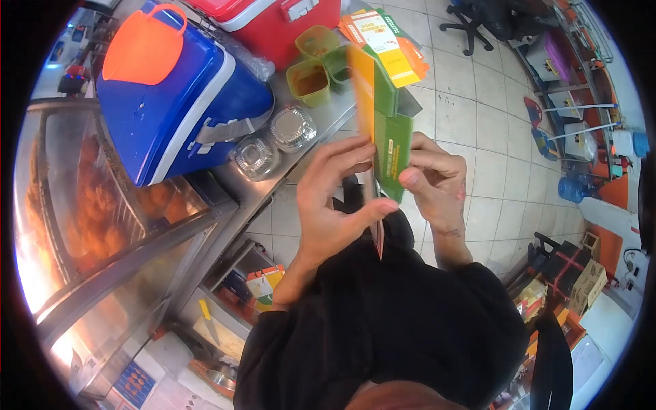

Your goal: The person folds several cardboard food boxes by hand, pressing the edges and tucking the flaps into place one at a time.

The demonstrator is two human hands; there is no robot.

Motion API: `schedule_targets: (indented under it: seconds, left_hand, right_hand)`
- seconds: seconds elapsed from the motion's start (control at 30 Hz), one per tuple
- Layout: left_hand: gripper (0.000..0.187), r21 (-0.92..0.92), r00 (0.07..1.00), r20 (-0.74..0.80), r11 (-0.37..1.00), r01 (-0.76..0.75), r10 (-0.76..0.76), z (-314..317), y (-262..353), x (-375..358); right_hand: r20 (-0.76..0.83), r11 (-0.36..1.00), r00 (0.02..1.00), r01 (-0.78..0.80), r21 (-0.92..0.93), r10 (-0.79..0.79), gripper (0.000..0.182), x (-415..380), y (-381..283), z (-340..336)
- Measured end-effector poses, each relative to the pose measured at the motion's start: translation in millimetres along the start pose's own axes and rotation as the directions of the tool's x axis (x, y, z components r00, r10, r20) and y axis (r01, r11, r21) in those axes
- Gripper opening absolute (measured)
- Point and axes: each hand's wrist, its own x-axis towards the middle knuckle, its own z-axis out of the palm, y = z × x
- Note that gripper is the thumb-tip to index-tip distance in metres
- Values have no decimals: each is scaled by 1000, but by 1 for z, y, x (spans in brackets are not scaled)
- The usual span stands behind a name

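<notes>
A green and yellow cardboard food box (393, 154), partly folded with its panels standing up, is held in front of my chest. My left hand (331, 191) grips its yellow side, fingers behind and thumb along the lower edge. On the other side, my right hand (437, 178) pinches the green panel between thumb and fingers. Flat printed box blanks (383, 44) are stacked beyond it on the counter corner. Close to them are several plastic tubs (309, 80), some with brown or orange contents. Two clear lidded containers (292, 128) sit nearer my left hand.
A blue cooler (184, 102) carries an orange plastic jug (145, 46); a red cooler (273, 27) stands behind. At left is a lit glass cabinet (89, 184) with browned food. A yellow-handled knife (208, 320) lies low left. Shelves and an office chair (468, 31) are across the tiled floor.
</notes>
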Motion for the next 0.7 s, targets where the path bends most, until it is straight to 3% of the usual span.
schedule_targets:
  seconds: [0.07, 0.13, 0.3, 0.37, 0.4, 0.43, 0.47, 0.5, 0.57, 0.63, 0.7]
  left_hand:
    - [57, -2, 1000, -29, 1000, -10, 10, 5, 3, 0]
    - [54, -31, 996, -10, 996, 86, -87, 4, 1, -3]
    - [34, 67, 1000, 9, 998, 7, -7, -1, 2, 0]
    - [20, 65, 977, -99, 978, 197, -190, -1, 5, 1]
    - [20, 63, 978, -95, 979, 195, -188, -3, 3, 1]
    - [16, 112, 957, -237, 974, 195, -165, -7, -2, 0]
    - [16, 158, 918, -374, 966, 203, -132, -11, -7, -1]
    - [16, 153, 919, -372, 967, 203, -134, -19, -10, -3]
    - [17, 121, 793, -599, 966, 230, -113, -40, -14, -7]
    - [20, 58, 774, -626, 984, 170, -96, -65, -10, -17]
    - [24, 2, 751, -655, 994, 111, -83, -72, 0, -25]
  right_hand:
    - [16, 998, 999, -39, 38, 39, 21, 1, -2, 1]
    - [34, 999, 999, 1, 48, -3, 21, 3, 4, 1]
    - [-46, 999, 999, -4, 47, 6, 12, 3, 9, 2]
    - [-94, 996, 993, -75, 39, 78, 8, 5, 7, -3]
    - [-181, 998, 982, -60, 13, 61, 9, 6, 6, -10]
    - [-266, 999, 963, -48, -17, 41, 10, 8, 5, -22]
    - [-344, 991, 939, -28, -133, -19, 14, 16, 1, -36]
    - [-412, 969, 907, -22, -247, -85, 18, 26, -4, -53]
    - [-550, 888, 824, -145, -436, -136, 22, 46, -12, -88]
    - [-529, 840, 811, -89, -536, -252, 27, 69, -2, -137]
    - [-573, 858, 774, -79, -508, -268, 28, 107, 16, -190]
